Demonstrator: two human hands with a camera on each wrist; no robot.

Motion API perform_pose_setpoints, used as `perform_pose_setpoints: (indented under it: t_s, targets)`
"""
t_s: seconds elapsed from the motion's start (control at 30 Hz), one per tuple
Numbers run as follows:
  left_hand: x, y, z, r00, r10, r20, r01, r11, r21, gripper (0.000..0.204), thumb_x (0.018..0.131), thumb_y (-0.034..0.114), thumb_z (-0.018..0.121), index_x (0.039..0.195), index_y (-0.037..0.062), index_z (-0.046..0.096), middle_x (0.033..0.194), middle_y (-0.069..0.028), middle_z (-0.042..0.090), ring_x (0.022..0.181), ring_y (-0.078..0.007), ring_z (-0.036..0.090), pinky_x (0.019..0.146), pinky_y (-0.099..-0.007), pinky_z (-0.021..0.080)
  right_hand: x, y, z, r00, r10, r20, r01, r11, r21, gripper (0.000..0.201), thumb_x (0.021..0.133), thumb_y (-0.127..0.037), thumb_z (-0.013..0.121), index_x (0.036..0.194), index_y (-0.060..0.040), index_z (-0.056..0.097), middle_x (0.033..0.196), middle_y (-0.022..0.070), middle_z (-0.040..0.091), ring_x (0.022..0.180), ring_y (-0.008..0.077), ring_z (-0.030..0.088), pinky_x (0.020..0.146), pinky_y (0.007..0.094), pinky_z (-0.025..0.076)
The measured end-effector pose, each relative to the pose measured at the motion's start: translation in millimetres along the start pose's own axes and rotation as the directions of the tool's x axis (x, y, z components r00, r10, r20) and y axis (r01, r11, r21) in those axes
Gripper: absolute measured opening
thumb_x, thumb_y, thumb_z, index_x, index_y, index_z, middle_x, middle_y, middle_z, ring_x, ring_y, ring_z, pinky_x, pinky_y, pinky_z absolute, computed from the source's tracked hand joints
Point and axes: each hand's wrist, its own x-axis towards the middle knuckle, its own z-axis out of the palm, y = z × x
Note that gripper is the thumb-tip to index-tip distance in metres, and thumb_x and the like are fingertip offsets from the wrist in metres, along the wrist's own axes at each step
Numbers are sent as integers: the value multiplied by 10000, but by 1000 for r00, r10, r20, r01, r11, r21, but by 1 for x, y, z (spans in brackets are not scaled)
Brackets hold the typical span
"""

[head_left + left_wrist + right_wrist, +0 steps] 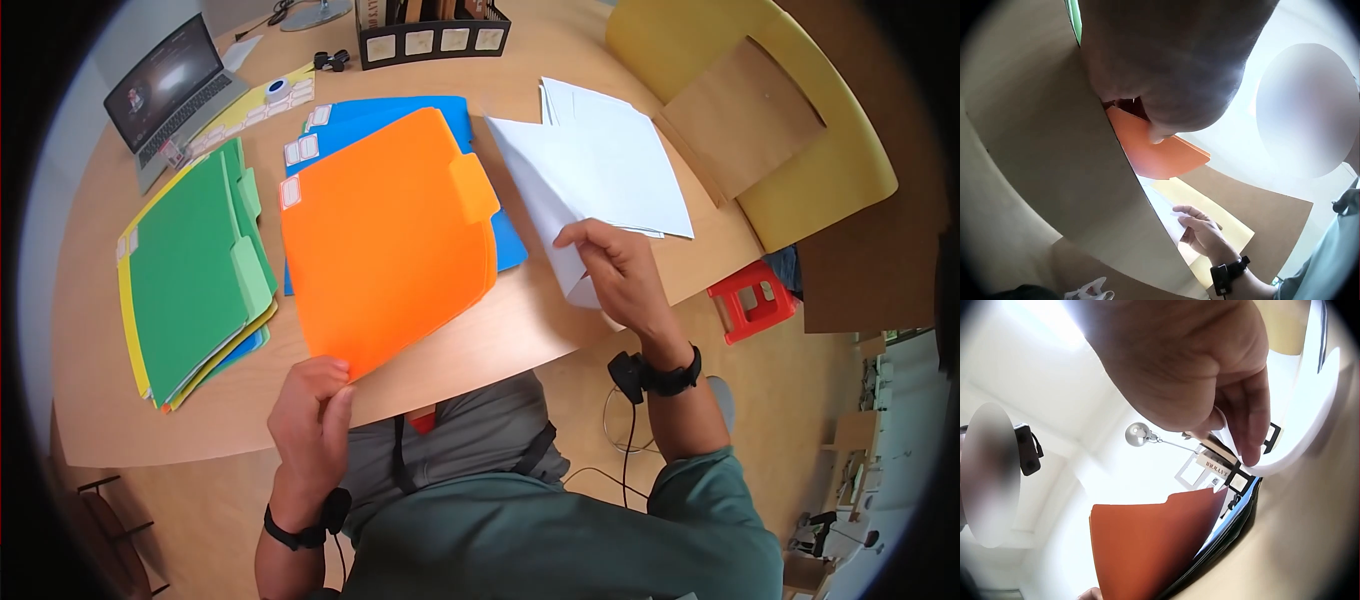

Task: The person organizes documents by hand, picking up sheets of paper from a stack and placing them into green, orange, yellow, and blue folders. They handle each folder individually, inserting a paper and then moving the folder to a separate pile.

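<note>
In the head view my left hand (pixel 312 425) pinches the near corner of an orange folder (pixel 385 240), which lies tilted over blue folders (pixel 505 235). My right hand (pixel 622 275) pinches the near edge of a white sheet (pixel 535 180), raised and bent beside a stack of white paper (pixel 625 165). The left wrist view shows the orange folder (pixel 1154 147) between thumb and fingers of my left hand (pixel 1166 69). In the right wrist view the white sheet (pixel 1297 447) curls away from the fingers of my right hand (pixel 1210 375).
Green and yellow folders (pixel 195 275) lie at the left, near a laptop (pixel 175 95). A black organizer (pixel 435 42) with books stands at the back. A yellow chair (pixel 830 190) is at the right, a red stool (pixel 750 302) below it.
</note>
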Motion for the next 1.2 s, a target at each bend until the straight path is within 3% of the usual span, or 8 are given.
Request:
perform_pose_setpoints:
  t_s: [0.1, 0.2, 0.37, 0.47, 0.73, 0.87, 1.03, 1.2]
  targets:
    - [0, 1, 0, 993, 111, 27, -113, 991, 75, 130, 915, -68, 764, 995, -19, 675, 1050, -186, 719, 1022, -371, 746, 880, -418, 614, 2, -9, 11, 990, 83, 115, -91, 994, 68, 243, 1093, -95, 565, 1097, -17, 794, 946, 12, 701, 812, 74, 604, 726, 219, 470]
    - [-1, 2, 4, 978, 195, 77, -203, 972, 117, 123, 905, -85, 744, 997, -34, 679, 1053, -195, 712, 1036, -396, 735, 893, -442, 612, 5, -17, 21, 974, 115, 194, -184, 902, 391, 464, 1115, -421, 609, 1081, -1, 803, 930, 27, 739, 857, 119, 665, 768, 290, 578]
    - [-1, 3, 5, 965, 242, 100, -254, 959, 124, 126, 901, -95, 739, 1002, -52, 676, 1041, -202, 713, 1031, -413, 728, 902, -460, 609, 4, -21, 31, 931, 172, 323, -281, 902, 328, 433, 1113, -399, 638, 1148, 1, 800, 958, 17, 750, 851, 87, 668, 778, 255, 570]
    - [0, 2, 5, 953, 285, 100, -296, 948, 120, 184, 836, -112, 785, 991, -51, 707, 1086, -198, 704, 1046, -403, 730, 868, -448, 625, 2, -22, 35, 917, 241, 318, -375, 793, 480, 377, 1124, -358, 633, 1159, -18, 791, 973, 11, 759, 838, 77, 688, 780, 256, 582]
    - [-1, 2, 4, 965, 249, 87, -257, 962, 95, 172, 851, -96, 790, 987, -41, 700, 1086, -198, 711, 1044, -401, 728, 876, -439, 621, 1, -14, 32, 892, 152, 426, -435, 547, 715, 187, 1114, -191, 644, 1152, -26, 724, 1029, 4, 751, 895, 82, 718, 784, 275, 590]
    - [-1, 2, 4, 965, 244, 101, -254, 962, 99, 167, 855, -82, 795, 985, -39, 700, 1083, -198, 712, 1044, -406, 727, 910, -458, 619, -3, -10, 34, 893, 135, 429, -421, 584, 694, 150, 1098, -135, 660, 1158, -15, 726, 1024, 16, 759, 865, 82, 724, 777, 258, 584]
    - [-2, -1, 5, 962, 252, 106, -267, 950, 161, 180, 862, -27, 817, 1003, -17, 704, 1096, -190, 718, 1064, -396, 720, 1086, -578, 541, -11, -20, 44, 895, 156, 418, -420, 609, 673, 198, 1070, -146, 704, 1179, 16, 740, 1008, 46, 785, 869, 85, 748, 796, 252, 605]
    - [4, 10, 4, 964, 234, 124, -254, 949, 188, 241, 891, -18, 789, 1107, -21, 682, 1128, -214, 718, 1098, -407, 711, 1099, -555, 529, -16, -24, 45, 912, 147, 383, -385, 630, 675, 272, 1063, -144, 710, 1268, 34, 729, 1088, 54, 802, 929, 78, 754, 829, 244, 595]
